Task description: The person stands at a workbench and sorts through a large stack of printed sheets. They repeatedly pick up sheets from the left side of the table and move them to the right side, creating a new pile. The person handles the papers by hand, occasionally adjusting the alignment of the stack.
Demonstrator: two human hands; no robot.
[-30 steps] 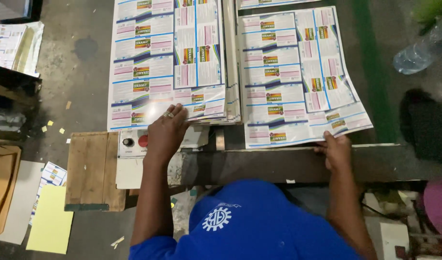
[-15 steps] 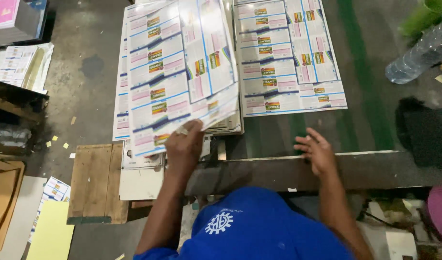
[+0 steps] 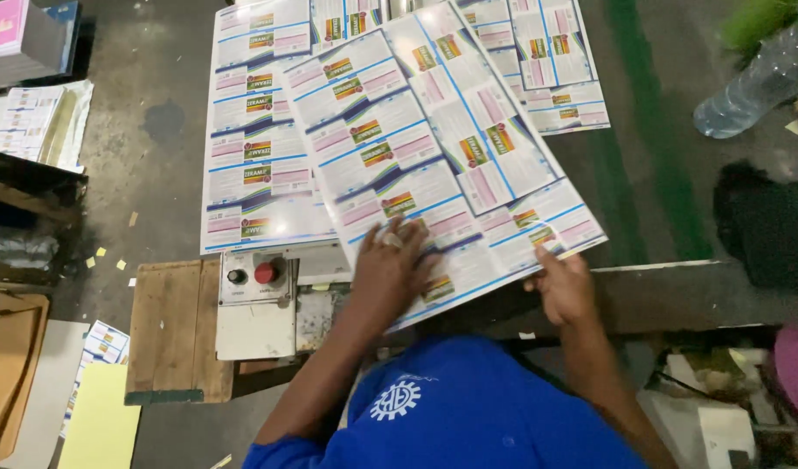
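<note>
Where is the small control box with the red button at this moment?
In the head view, the control box sits lower left, just below the stack of printed sheets and beside the left hand.
</note>
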